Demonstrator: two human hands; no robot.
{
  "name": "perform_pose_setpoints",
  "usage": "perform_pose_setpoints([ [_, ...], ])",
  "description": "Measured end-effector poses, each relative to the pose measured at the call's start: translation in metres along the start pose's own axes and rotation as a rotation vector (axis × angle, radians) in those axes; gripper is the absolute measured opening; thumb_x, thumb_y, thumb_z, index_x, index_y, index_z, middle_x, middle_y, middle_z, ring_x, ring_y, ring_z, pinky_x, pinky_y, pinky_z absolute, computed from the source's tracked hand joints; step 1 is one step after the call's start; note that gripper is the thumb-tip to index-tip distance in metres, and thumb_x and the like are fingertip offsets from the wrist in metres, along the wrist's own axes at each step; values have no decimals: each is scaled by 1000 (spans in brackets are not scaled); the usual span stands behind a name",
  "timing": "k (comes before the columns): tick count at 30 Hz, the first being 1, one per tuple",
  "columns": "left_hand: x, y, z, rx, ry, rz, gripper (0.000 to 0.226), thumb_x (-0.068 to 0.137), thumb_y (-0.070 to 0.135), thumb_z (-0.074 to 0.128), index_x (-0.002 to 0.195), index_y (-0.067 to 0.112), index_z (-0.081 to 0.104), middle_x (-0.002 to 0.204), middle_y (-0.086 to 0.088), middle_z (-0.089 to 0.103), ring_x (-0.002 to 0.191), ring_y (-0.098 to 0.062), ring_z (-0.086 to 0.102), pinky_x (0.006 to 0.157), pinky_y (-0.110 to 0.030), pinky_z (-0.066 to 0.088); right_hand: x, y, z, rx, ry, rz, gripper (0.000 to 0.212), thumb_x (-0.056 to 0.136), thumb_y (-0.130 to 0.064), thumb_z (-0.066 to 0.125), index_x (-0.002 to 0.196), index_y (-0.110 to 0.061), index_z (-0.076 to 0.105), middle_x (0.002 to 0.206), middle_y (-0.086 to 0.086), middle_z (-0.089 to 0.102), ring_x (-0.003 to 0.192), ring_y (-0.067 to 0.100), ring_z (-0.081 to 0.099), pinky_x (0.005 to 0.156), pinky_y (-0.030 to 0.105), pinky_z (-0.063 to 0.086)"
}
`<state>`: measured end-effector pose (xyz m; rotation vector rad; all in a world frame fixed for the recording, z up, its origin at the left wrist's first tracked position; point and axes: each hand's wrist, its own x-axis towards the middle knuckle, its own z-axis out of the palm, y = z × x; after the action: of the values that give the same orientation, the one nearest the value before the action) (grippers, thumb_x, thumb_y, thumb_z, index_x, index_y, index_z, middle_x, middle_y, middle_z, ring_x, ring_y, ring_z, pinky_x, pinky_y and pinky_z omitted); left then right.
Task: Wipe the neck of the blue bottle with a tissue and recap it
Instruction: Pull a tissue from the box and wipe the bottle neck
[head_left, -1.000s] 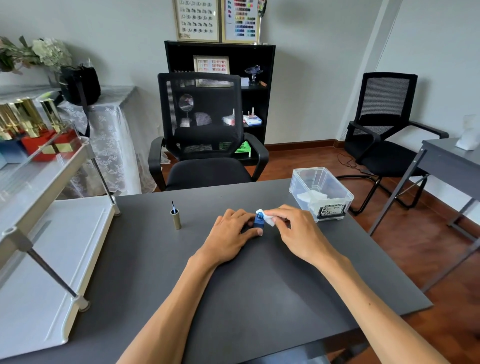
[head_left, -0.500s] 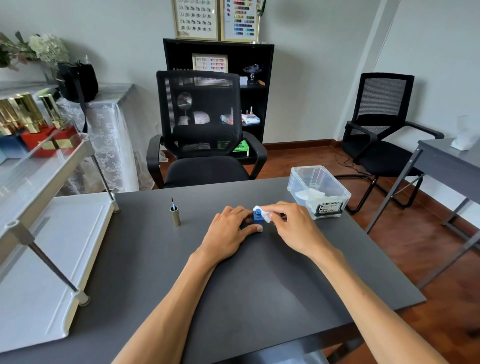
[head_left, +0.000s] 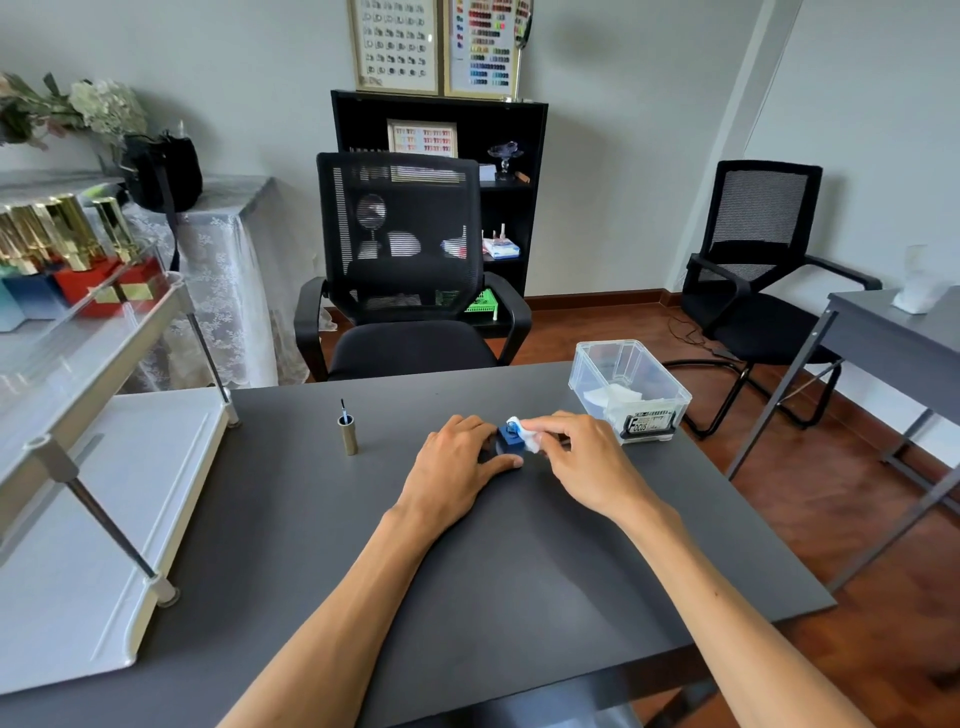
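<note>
You had the blue bottle (head_left: 508, 438) standing upright on the dark grey bench (head_left: 519, 571), near its middle and toward the far edge. Your left hand (head_left: 457, 470) lay low on the bench with its fingers curled round the bottle's left side and the thumb pressed along its front, steadying it. Your right hand (head_left: 582, 462) came in from the right, its thumb and forefinger pinching a small white tissue (head_left: 527, 434) that was touching the bottle's neck; a trace of blue showed on the tissue. The bottle's mouth was uncovered. Its cap (head_left: 347, 434), a gold cylinder, stood inverted on the bench well to the left of your hands, the brush (head_left: 343, 410) pointing straight up from it, touched by neither hand. Just beside your right hand, at the bench's far right corner, sat a clear plastic box (head_left: 631, 389) with white tissues inside and a label on its front. A white two-tier shelf (head_left: 78, 519) occupied the left end of the bench, and a black mesh chair (head_left: 405, 270) faced you from the far side.
</note>
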<state>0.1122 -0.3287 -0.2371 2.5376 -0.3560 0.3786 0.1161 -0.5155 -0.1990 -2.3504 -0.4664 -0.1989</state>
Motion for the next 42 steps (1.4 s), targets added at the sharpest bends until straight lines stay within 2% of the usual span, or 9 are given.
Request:
perform_pose_setpoints([
  [4, 0, -2, 1, -85, 41, -52, 48, 74, 67, 70, 83, 20, 66, 83, 10, 59, 84, -11, 52, 69, -25, 44, 0, 1, 1, 16, -19, 0, 30, 100, -10, 55, 119, -22, 74, 104, -7, 72, 89, 5, 63, 77, 4, 42],
  [8, -1, -8, 0, -202, -1, -86, 55, 66, 71, 73, 106, 32, 71, 95, 16, 64, 92, -6, 54, 76, -21, 46, 1, 2, 4, -1, -38, -15, 31, 99, -10, 55, 119, -24, 74, 104, -8, 73, 93, 8, 65, 82, 17, 49],
  [10, 2, -12, -3, -210, -65, -79, 52, 69, 64, 77, 111, 34, 70, 99, 17, 63, 95, -6, 52, 78, -22, 43, 1, 3, 6, 2, -43, -14, 31, 99, -9, 55, 118, -23, 74, 103, -8, 73, 90, 8, 64, 78, 12, 46],
  [15, 4, -18, -10, -262, -175, -54, 43, 75, 52, 79, 113, 34, 70, 108, 18, 62, 103, -6, 52, 87, -22, 42, 1, 6, 7, 41, -37, 2, 30, 99, -10, 54, 118, -24, 74, 105, -8, 73, 92, 10, 66, 82, 21, 51],
  [19, 4, -22, -17, -322, -248, -24, 40, 86, 31, 73, 125, 28, 66, 108, 20, 60, 103, 14, 52, 84, -3, 38, 1, 5, 6, 63, -58, 2, 31, 100, -11, 53, 119, -25, 74, 106, -8, 72, 94, 12, 66, 86, 27, 53],
  [26, 5, -26, -14, -325, -209, -32, 25, 91, 33, 70, 115, 25, 70, 100, 19, 62, 96, 14, 53, 79, -2, 37, 2, 3, 2, 21, -54, -55, 28, 98, -11, 58, 118, -22, 74, 97, -11, 70, 81, -4, 60, 71, 5, 40],
  [30, 4, -25, -9, -323, -148, -66, 22, 86, 41, 73, 105, 30, 72, 95, 21, 62, 97, 0, 56, 79, -12, 40, -7, 3, 2, -14, -29, -97, 28, 98, -9, 58, 120, -18, 73, 94, -7, 69, 77, 0, 59, 71, 6, 40],
  [35, 1, -21, -9, -336, -58, -57, 10, 81, 45, 77, 80, 42, 67, 79, 22, 64, 86, 6, 58, 70, -4, 39, 3, -5, 2, -67, -47, -95, 29, 100, -9, 55, 122, -15, 72, 101, -2, 70, 80, 6, 58, 74, 11, 40],
  [42, 1, -22, -7, -299, -14, -83, 24, 78, 49, 77, 91, 29, 74, 83, 21, 67, 85, 4, 61, 71, -9, 44, -3, -4, 3, -58, -46, -80, 29, 99, -8, 55, 121, -17, 73, 90, -8, 66, 75, -3, 56, 69, 7, 38],
])
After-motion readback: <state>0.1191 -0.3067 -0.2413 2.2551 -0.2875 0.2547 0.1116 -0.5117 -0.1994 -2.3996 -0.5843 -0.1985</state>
